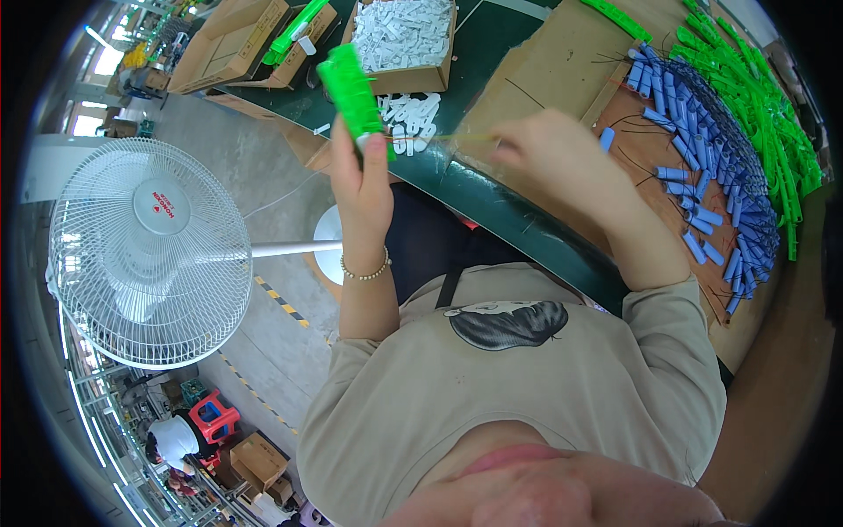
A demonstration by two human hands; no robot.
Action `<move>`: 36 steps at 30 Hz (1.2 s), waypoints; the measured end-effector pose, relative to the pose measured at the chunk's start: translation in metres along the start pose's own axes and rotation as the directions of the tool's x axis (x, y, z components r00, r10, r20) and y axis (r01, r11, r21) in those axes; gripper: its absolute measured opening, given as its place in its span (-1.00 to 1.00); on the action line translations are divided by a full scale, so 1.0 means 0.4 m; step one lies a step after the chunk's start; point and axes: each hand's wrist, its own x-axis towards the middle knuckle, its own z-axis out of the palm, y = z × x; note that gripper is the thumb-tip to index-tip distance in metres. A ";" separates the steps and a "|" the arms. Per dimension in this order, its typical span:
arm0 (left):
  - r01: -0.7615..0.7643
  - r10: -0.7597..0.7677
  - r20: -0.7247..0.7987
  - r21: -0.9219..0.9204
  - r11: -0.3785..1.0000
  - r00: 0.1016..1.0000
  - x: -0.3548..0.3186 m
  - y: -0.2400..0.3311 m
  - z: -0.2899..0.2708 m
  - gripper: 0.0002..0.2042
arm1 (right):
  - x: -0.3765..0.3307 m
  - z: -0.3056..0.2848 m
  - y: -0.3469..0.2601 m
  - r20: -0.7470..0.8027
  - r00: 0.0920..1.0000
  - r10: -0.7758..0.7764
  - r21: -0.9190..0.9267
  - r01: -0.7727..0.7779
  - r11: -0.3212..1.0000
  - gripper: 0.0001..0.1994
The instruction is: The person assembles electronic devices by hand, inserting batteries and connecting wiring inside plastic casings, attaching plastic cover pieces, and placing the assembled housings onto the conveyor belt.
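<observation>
My left hand (362,180) is closed around the lower end of a long bright-green plastic part (349,86), held upright over the table's near edge. A small white piece shows at its lower end, by my thumb. From there a thin yellowish wire (448,137) stretches right to my right hand (546,151), whose fingers are pinched at its far end. That hand is slightly blurred, and its fingertips are partly hidden. Just beyond the wire, a small heap of white plastic pieces (411,114) lies on the dark green tabletop (479,66).
A carton of white pieces (404,39) stands behind; another open carton (233,44) is left of it. At right lie blue cylinders with thin dark leads (694,140) and green plastic parts (746,97) on cardboard. A standing fan (154,250) is at my left.
</observation>
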 end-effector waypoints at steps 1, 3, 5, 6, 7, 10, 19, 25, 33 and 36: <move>0.006 -0.006 0.001 -0.003 1.000 1.000 -0.003 0.001 0.006 -0.70 | -0.004 -0.005 0.019 -0.204 0.973 -0.112 -0.295 0.048 0.954 -0.74; 0.263 -0.242 0.141 -0.157 0.952 0.960 -0.011 0.000 0.023 -0.65 | -0.002 -0.056 0.013 -0.202 0.977 -0.070 -0.131 0.044 0.990 -0.74; 0.287 -0.244 0.226 -0.182 0.941 0.943 -0.017 -0.020 0.023 -0.64 | -0.003 -0.094 0.013 -0.196 0.980 -0.021 0.035 0.028 0.999 -0.75; 0.440 -0.350 0.328 -0.257 0.861 0.877 -0.020 -0.014 0.026 -0.64 | -0.006 -0.103 0.019 -0.184 0.983 -0.005 0.155 0.034 0.987 -0.75; 0.583 -0.434 0.434 -0.311 0.751 0.790 -0.024 -0.012 0.029 -0.63 | -0.007 -0.111 0.028 -0.170 0.985 0.009 0.272 0.038 0.961 -0.76; 0.667 -0.448 0.527 -0.360 0.652 0.722 -0.042 -0.039 0.038 -0.61 | 0.005 -0.120 0.029 -0.241 0.964 0.116 0.282 -0.045 0.958 -0.77; 0.661 -0.383 0.539 -0.593 0.460 0.750 -0.112 -0.024 0.129 -0.54 | 0.046 -0.022 0.040 -0.281 0.905 0.318 0.955 0.231 0.185 -0.67; 0.660 -0.466 0.506 -0.704 0.262 0.726 -0.117 -0.025 0.152 -0.52 | 0.056 0.008 0.028 0.065 0.898 0.436 0.972 0.041 -0.229 -0.68; 0.453 -0.373 0.261 -0.594 0.665 0.890 -0.114 -0.034 0.154 -0.62 | 0.045 -0.007 0.005 0.191 0.957 0.218 0.981 -0.183 -0.057 -0.66; 0.423 -0.352 0.236 -0.557 0.714 0.906 -0.109 -0.036 0.143 -0.64 | 0.046 -0.015 -0.010 0.228 0.942 0.246 0.943 -0.277 0.184 -0.61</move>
